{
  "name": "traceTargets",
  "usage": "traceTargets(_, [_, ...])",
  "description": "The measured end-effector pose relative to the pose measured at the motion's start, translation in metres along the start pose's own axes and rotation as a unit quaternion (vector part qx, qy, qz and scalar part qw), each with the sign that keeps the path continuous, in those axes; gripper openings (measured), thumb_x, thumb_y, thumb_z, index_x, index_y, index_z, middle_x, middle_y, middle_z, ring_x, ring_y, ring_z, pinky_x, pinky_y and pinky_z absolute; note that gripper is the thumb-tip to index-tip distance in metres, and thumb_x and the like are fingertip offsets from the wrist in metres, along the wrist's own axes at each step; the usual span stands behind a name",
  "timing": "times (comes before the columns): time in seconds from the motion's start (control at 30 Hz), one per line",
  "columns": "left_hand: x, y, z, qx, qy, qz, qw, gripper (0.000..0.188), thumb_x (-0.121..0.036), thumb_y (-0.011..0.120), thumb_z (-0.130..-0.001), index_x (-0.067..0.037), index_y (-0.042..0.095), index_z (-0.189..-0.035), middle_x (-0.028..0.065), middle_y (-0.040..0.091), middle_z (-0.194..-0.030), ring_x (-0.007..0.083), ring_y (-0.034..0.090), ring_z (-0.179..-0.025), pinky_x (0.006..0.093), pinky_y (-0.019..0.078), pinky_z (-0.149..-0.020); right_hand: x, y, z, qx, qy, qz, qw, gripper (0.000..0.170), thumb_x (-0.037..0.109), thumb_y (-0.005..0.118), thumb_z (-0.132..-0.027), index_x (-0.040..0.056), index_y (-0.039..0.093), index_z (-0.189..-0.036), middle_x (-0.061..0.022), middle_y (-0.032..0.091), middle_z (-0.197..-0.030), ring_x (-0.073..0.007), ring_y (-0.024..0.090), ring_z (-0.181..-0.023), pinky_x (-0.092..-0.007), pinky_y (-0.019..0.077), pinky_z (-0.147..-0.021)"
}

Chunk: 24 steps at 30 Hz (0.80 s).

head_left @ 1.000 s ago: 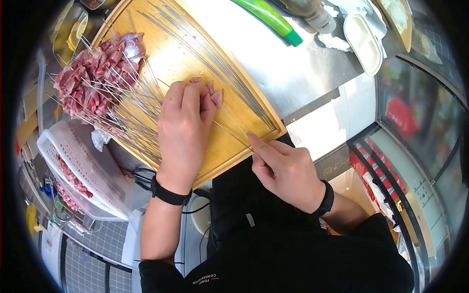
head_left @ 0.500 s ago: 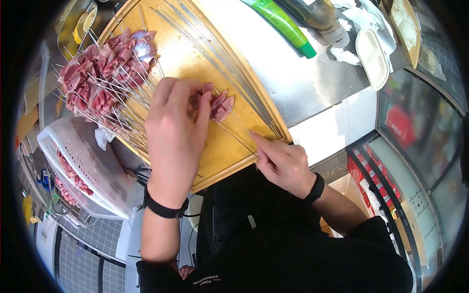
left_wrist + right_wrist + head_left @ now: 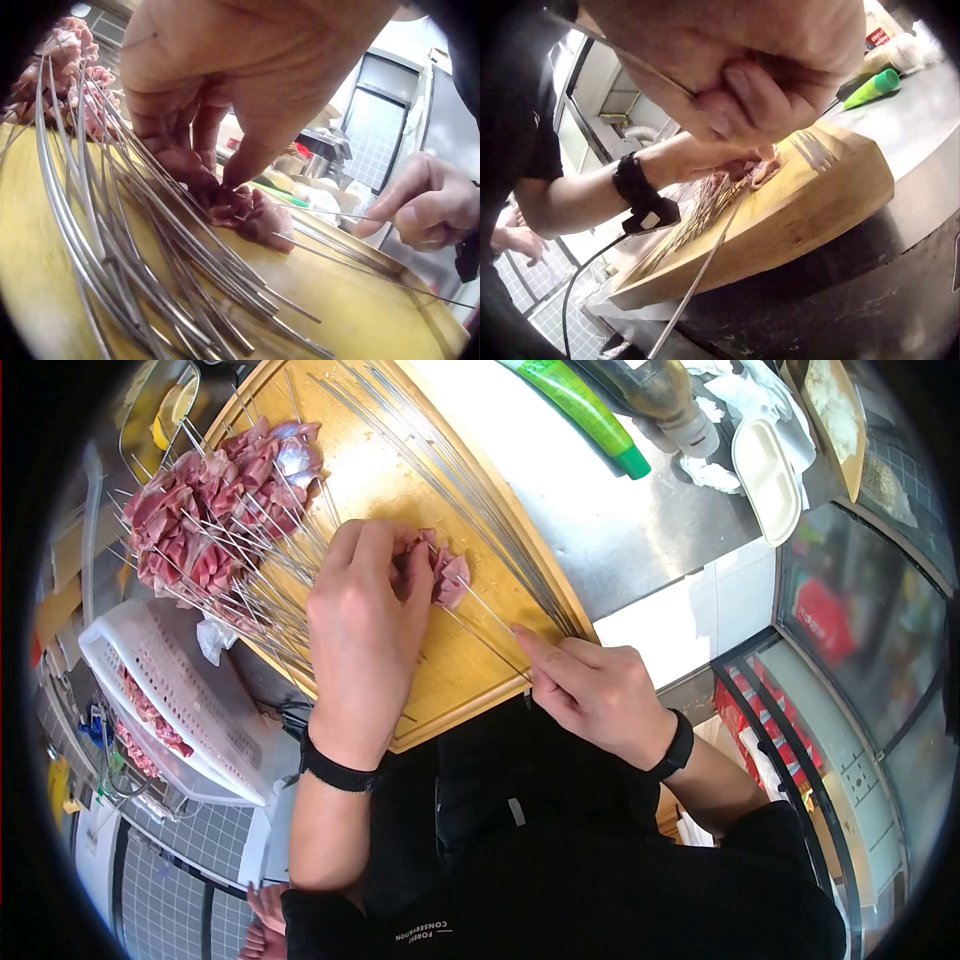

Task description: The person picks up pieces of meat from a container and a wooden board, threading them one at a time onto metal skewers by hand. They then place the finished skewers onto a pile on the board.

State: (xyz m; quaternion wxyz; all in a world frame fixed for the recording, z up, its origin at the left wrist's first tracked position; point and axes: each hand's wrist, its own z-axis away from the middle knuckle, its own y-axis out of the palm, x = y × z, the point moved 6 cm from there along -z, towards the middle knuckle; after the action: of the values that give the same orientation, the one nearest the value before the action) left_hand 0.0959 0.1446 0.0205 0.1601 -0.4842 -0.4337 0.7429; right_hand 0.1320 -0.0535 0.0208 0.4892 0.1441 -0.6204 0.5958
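Observation:
My left hand (image 3: 365,600) is over the wooden board (image 3: 430,705), its thumb and fingers pinching pieces of raw pink meat (image 3: 452,582). In the left wrist view the meat is bunched under the fingertips, low over the board. My right hand (image 3: 600,690) holds a thin metal skewer (image 3: 488,608) between index finger and thumb, the other fingers curled. That skewer runs to the meat. A second skewer (image 3: 375,271) leads from the meat and passes beneath the right hand. Left of the left hand lies a pile of skewered meat (image 3: 205,525).
Bare skewers (image 3: 455,485) lie along the board's right side. Beyond it are a green tube (image 3: 585,420), a bottle (image 3: 665,405) and a white tray (image 3: 768,480). A perforated plastic basket (image 3: 165,695) with meat stands left. Another person's hand (image 3: 265,920) shows at lower left.
The view has shifted slightly. The left hand has kept its pinch while the meat beside its fingers bunches closer. Another person's hand has come into the head view at lower left.

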Motion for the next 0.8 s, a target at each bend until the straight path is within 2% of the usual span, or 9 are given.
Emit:
traceTargets(0.13, [0.004,0.003,-0.001,-0.011,-0.005,0.011,1.0,0.012,0.002,0.073,-0.084,0.002,0.062,-0.09,0.015,0.062,-0.084,0.0308,0.064,-0.07,0.0392,0.0526,-0.064,-0.001,-0.003,-0.004,0.026,-0.001,0.023,0.999,0.046,0.007,0.075,-0.083,-0.0014,0.065,-0.128,-0.0084,0.059,-0.073,-0.0222,0.064,-0.059,-0.0322,0.0541,-0.056])
traceTargets(0.2, [0.005,0.003,-0.001,-0.026,0.018,-0.007,0.999,0.011,-0.002,0.076,-0.085,-0.001,0.068,-0.093,0.0087,0.065,-0.08,0.0184,0.062,-0.064,0.0311,0.0506,-0.061,-0.002,-0.002,-0.006,0.006,-0.001,0.014,1.0,0.044,0.003,0.074,-0.083,-0.0001,0.068,-0.126,-0.0072,0.056,-0.068,-0.0207,0.059,-0.055,-0.0321,0.0511,-0.052])
traceTargets(0.23, [0.006,0.002,0.0,-0.027,0.017,-0.008,0.999,0.011,-0.002,0.076,-0.085,-0.001,0.068,-0.093,0.0087,0.065,-0.08,0.0184,0.062,-0.064,0.0311,0.0506,-0.061,-0.002,-0.004,-0.007,-0.014,0.0,0.005,1.0,0.042,-0.001,0.072,-0.082,0.0011,0.071,-0.124,-0.0059,0.052,-0.063,-0.0192,0.055,-0.05,-0.032,0.048,-0.049])
traceTargets(0.33, [0.005,0.003,0.002,-0.027,0.017,-0.012,0.999,0.012,0.0,0.076,-0.085,-0.001,0.068,-0.094,0.0088,0.065,-0.082,0.019,0.062,-0.065,0.0309,0.0516,-0.062,-0.002,-0.007,-0.009,-0.001,-0.004,0.021,1.0,0.043,-0.001,0.072,-0.082,0.0012,0.07,-0.125,-0.0063,0.052,-0.063,-0.0196,0.055,-0.051,-0.032,0.0484,-0.05])
traceTargets(0.4, [0.004,0.005,0.004,-0.023,0.033,0.003,0.999,0.015,0.004,0.073,-0.081,0.0,0.062,-0.091,0.015,0.062,-0.087,0.0342,0.065,-0.078,0.0411,0.0535,-0.069,-0.005,-0.007,-0.008,-0.001,-0.005,0.02,1.0,0.043,-0.001,0.072,-0.082,0.0013,0.07,-0.125,-0.0066,0.052,-0.064,-0.0201,0.056,-0.051,-0.0323,0.0488,-0.05])
traceTargets(0.57, [0.006,0.007,0.008,-0.03,0.045,0.014,0.998,0.017,0.005,0.073,-0.081,0.0,0.062,-0.092,0.0145,0.062,-0.087,0.0344,0.064,-0.081,0.0418,0.0535,-0.072,-0.008,-0.007,-0.016,0.002,-0.012,0.02,1.0,0.043,-0.002,0.072,-0.083,0.0016,0.07,-0.126,-0.0077,0.054,-0.067,-0.0218,0.057,-0.053,-0.0333,0.0503,-0.052])
traceTargets(0.67, [0.004,0.007,0.009,-0.033,0.053,0.018,0.998,0.017,0.006,0.073,-0.08,0.0,0.062,-0.092,0.0148,0.062,-0.087,0.0346,0.064,-0.081,0.0418,0.0536,-0.072,-0.007,-0.002,-0.027,0.038,-0.025,0.046,0.998,0.046,0.008,0.074,-0.084,-0.0013,0.065,-0.128,-0.0095,0.06,-0.076,-0.0236,0.065,-0.064,-0.0334,0.0553,-0.059])
traceTargets(0.73, [0.003,0.006,0.01,-0.039,0.059,0.016,0.997,0.017,0.006,0.073,-0.08,0.0,0.062,-0.092,0.015,0.062,-0.088,0.0348,0.064,-0.081,0.0417,0.0537,-0.072,-0.006,0.0,-0.035,-0.032,-0.029,0.034,0.999,0.041,-0.001,0.07,-0.085,0.0028,0.07,-0.126,-0.0096,0.055,-0.068,-0.0248,0.059,-0.055,-0.0341,0.0519,-0.055])
traceTargets(0.8, [0.005,0.008,0.011,-0.034,0.061,0.022,0.997,0.017,0.006,0.073,-0.081,0.001,0.062,-0.092,0.0156,0.063,-0.087,0.035,0.064,-0.081,0.0419,0.0536,-0.071,-0.004,0.009,-0.044,-0.044,-0.028,0.032,0.998,0.04,-0.001,0.069,-0.085,0.0028,0.07,-0.125,-0.0102,0.056,-0.069,-0.0255,0.059,-0.056,-0.0347,0.0521,-0.056])
